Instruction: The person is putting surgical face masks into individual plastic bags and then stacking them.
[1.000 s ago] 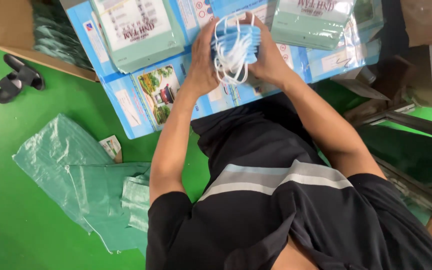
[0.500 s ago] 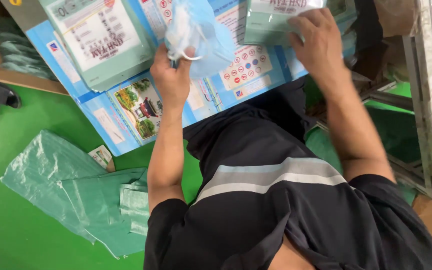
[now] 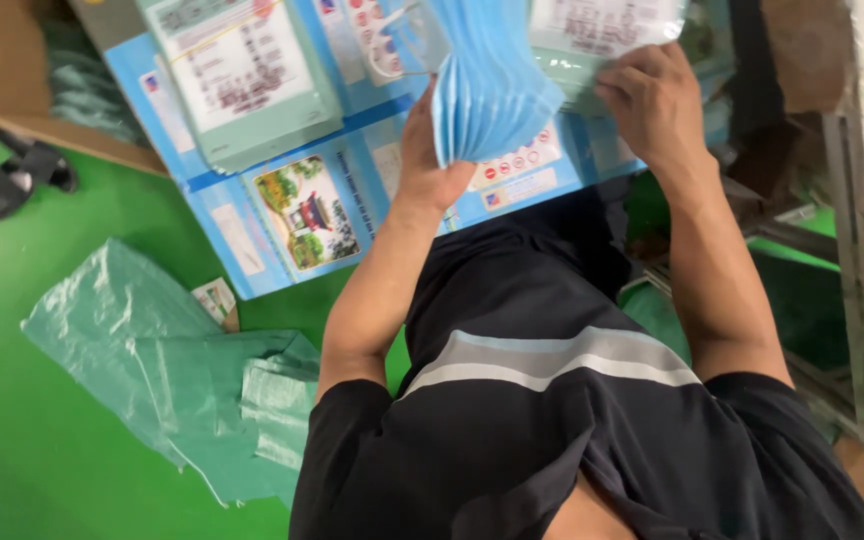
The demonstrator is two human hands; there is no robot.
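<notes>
Gripping a stack of blue face masks (image 3: 487,90), the left hand (image 3: 427,165) is closed; the right hand (image 3: 652,100), fingers curled, presses a pale green packet (image 3: 602,30). Packing seems underway; sliding masks in needs the packet's mouth opened.

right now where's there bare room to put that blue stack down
Bare green floor lies left of the green woven sacks, and between the sacks and the black sandals. A strip of blue printed sheet shows below the pale green box. Crowded around the left hand, mask stack and right hand.

Left hand (image 3: 430,165) clenched, raised; right hand (image 3: 652,100) spread flat.
</notes>
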